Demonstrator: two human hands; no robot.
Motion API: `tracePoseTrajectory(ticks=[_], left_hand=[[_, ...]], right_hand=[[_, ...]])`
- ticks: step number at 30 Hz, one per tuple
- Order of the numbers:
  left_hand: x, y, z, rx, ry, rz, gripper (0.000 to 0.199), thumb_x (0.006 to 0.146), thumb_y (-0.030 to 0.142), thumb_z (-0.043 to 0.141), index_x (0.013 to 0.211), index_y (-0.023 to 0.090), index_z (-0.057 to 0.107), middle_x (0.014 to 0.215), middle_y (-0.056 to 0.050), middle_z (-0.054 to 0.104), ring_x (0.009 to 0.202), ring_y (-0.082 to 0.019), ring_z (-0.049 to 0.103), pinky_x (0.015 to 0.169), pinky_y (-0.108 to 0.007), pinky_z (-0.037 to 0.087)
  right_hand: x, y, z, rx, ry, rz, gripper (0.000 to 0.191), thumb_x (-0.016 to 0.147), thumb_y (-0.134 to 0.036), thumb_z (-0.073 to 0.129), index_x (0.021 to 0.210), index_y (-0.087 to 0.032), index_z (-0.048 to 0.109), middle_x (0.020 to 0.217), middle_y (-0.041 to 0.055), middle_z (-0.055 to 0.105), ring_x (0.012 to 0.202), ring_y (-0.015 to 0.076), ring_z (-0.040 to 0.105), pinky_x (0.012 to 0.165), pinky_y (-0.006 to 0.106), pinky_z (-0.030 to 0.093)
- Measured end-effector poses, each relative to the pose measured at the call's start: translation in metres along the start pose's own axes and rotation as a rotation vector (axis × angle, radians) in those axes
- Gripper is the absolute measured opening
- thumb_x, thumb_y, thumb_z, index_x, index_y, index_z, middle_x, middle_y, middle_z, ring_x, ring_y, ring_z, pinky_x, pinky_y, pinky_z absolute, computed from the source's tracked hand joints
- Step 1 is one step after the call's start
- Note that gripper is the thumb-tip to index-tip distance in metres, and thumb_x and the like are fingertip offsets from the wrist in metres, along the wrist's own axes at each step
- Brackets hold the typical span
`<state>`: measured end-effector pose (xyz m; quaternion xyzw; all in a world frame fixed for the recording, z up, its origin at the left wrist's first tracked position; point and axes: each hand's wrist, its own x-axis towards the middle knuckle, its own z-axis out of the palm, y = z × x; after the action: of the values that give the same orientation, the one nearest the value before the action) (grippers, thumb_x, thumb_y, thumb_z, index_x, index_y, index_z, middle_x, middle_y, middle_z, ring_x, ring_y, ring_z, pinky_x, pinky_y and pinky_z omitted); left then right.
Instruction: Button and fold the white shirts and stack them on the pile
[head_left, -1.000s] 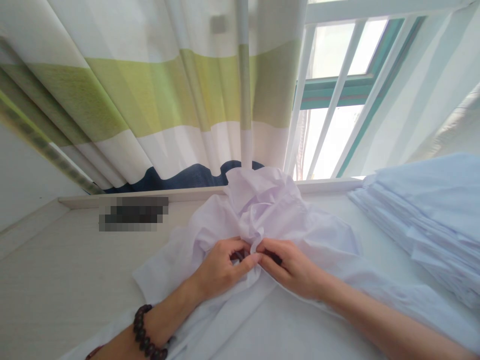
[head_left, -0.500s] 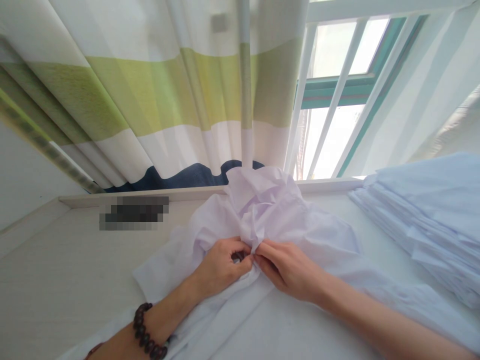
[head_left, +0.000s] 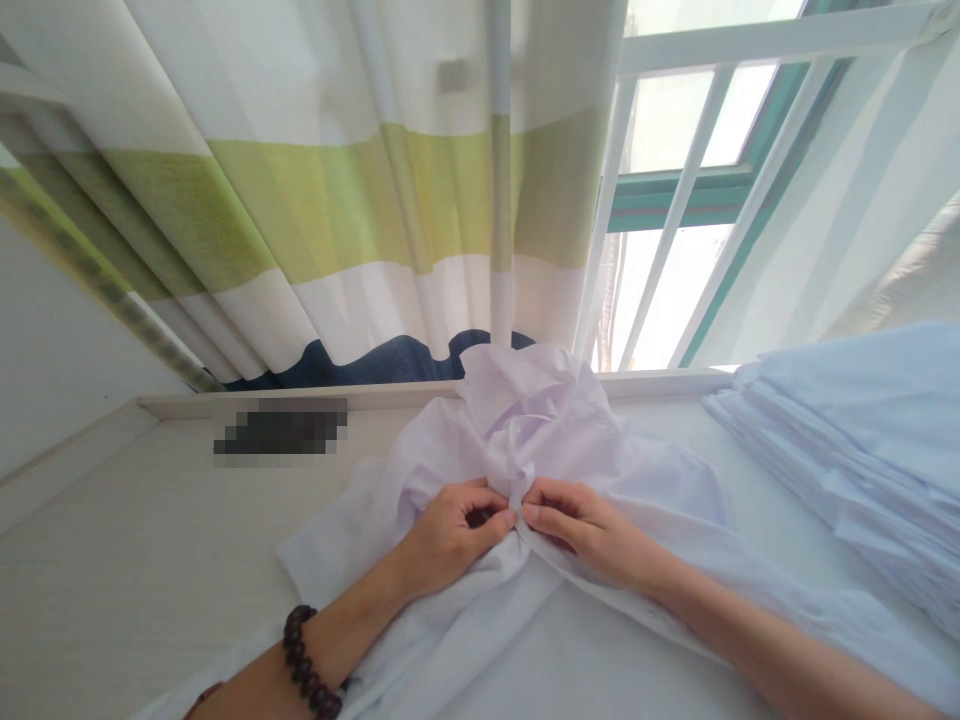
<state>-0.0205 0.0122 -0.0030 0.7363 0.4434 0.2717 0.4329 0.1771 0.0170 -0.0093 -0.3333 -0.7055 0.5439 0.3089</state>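
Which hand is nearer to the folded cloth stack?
Right. The right hand pinches the crumpled white cloth, left of the folded cloth stack and apart from it; the left hand pinches the same cloth, farther left.

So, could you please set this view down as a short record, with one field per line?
Left hand: pinching the white garment; dark beaded bracelet on the wrist
Right hand: pinching the same garment, fingertips close to the left's
Garment state: bunched and creased beyond the hands
Right side: stack of folded white cloth
Behind: white curtain with a green band; white railing
Unclear: pixelated dark object, left
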Motion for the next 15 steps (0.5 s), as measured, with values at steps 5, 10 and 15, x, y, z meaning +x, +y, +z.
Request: tracePoseTrajectory(ticks=[5, 10, 15], left_hand=[[0.0003, -0.0022, -0.0002, -0.079, -0.001, -0.022, 0.027, 0.087, 0.034, 0.053, 0.082, 0.013, 0.069, 0.087, -0.004, 0.063, 0.082, -0.017, 0.059, 0.074, -0.025, 0.046], [0.0015, -0.0008, 0.0, -0.099, -0.04, -0.013, 0.026, 0.088, 0.035, 0.051, 0.08, 0.014, 0.064, 0.082, -0.001, 0.059, 0.078, -0.015, 0.055, 0.071, -0.024, 0.044], [-0.0012, 0.0002, 0.0025, -0.019, 0.026, 0.002, 0.025, 0.092, 0.039, 0.046, 0.095, 0.016, 0.056, 0.076, 0.001, 0.055, 0.071, -0.014, 0.053, 0.066, -0.024, 0.043]], right_hand=[[0.0022, -0.0032, -0.0028, 0.176, -0.031, 0.09, 0.03, 0.086, -0.043, 0.054, 0.069, -0.019, 0.048, 0.056, -0.0064, 0.037, 0.052, 0.0093, 0.03, 0.051, 0.025, 0.023], [0.0045, -0.0056, -0.0047, 0.269, -0.075, 0.149, 0.032, 0.082, -0.045, 0.058, 0.067, -0.019, 0.048, 0.051, -0.0067, 0.038, 0.048, 0.0089, 0.029, 0.048, 0.025, 0.02], [0.0041, -0.001, -0.0039, 0.175, 0.015, 0.12, 0.035, 0.084, -0.05, 0.054, 0.069, -0.019, 0.047, 0.056, -0.0072, 0.035, 0.051, 0.0088, 0.028, 0.05, 0.024, 0.022]])
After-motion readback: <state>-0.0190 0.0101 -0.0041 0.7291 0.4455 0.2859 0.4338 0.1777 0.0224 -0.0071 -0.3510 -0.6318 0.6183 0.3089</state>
